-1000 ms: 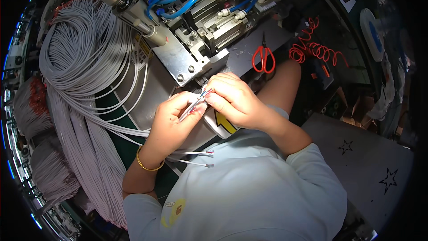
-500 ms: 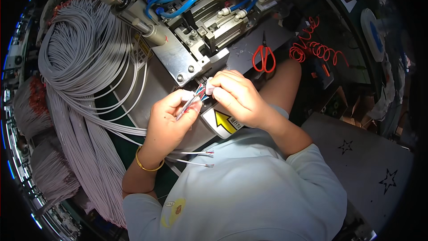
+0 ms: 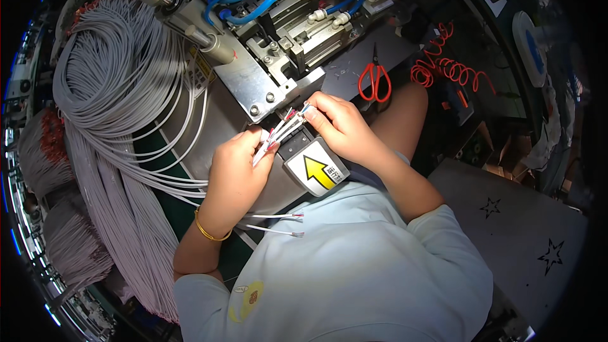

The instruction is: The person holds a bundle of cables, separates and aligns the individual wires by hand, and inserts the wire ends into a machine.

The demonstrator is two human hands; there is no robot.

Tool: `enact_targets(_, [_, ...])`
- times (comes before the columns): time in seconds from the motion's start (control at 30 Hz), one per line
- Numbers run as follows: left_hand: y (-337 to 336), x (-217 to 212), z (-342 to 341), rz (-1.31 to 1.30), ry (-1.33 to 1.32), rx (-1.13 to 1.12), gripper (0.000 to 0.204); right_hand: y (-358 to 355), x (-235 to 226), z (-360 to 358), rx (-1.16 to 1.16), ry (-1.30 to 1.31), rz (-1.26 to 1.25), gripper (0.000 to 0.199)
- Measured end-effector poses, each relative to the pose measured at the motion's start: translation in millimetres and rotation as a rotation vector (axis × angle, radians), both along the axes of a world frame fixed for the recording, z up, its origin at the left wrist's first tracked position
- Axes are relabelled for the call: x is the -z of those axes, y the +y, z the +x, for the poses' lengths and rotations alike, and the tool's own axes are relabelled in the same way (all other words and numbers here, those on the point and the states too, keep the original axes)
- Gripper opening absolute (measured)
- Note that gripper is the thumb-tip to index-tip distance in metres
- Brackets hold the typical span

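Note:
My left hand (image 3: 239, 163) is closed round several white-grey cables (image 3: 271, 144), whose ends point up and to the right. Coloured inner wires, some of them red, show at those ends. At the tips, my right hand (image 3: 339, 125) pinches the wire ends between thumb and fingers. Both hands are just in front of the metal block of a pneumatic machine (image 3: 278, 82). Below the wire tips sits a white plate with a yellow arrow (image 3: 316, 171). Two more cable ends (image 3: 278, 216) stick out under my left wrist, over my shirt.
A large coiled bundle of grey cables (image 3: 114, 82) lies at the left, its strands trailing toward me. Red-handled scissors (image 3: 375, 82) rest on the bench right of the machine. Beyond are a red coiled air hose (image 3: 443, 71) and a grey surface with star shapes (image 3: 506, 228).
The cable ends now spread farther out between my hands. My right hand has turned and shifted slightly, uncovering more of the arrow plate.

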State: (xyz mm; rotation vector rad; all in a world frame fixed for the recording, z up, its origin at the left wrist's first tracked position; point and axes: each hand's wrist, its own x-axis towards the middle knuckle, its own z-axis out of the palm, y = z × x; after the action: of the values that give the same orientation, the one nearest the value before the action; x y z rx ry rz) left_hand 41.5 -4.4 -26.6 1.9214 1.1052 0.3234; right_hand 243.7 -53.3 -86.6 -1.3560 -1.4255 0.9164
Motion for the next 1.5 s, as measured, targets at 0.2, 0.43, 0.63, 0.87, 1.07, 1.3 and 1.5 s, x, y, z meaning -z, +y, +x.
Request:
enact_targets(0.2, [-10,-5,4,0.283,0.190,0.068,0.016,6,1,3,-0.072,-0.068,0.025,0.017])
enact_targets(0.43, [-22,-6,11,0.380,0.136,0.145,0.022,5,0,4,-0.071,-0.018,-0.051,0.018])
enact_targets(0.63, [-22,-5,14,0.463,0.258,0.246,0.027,10,6,4,-0.053,-0.049,0.052,0.017])
enact_targets(0.87, [-19,-3,17,0.512,0.242,0.276,0.027,9,3,5,-0.024,-0.160,0.150,0.013])
enact_targets(1.07, [-9,2,11,0.417,0.095,0.268,0.019,8,4,10,-0.081,-0.053,-0.069,0.012])
enact_targets(1.3, [2,-10,3,-0.390,-0.167,-0.024,0.014,-1,-22,-7,0.051,-0.081,0.286,0.012])
enact_targets(1.5, [1,-13,2,0.006,-0.201,0.083,0.013,-1,-29,-8,-0.084,-0.006,0.282,0.009])
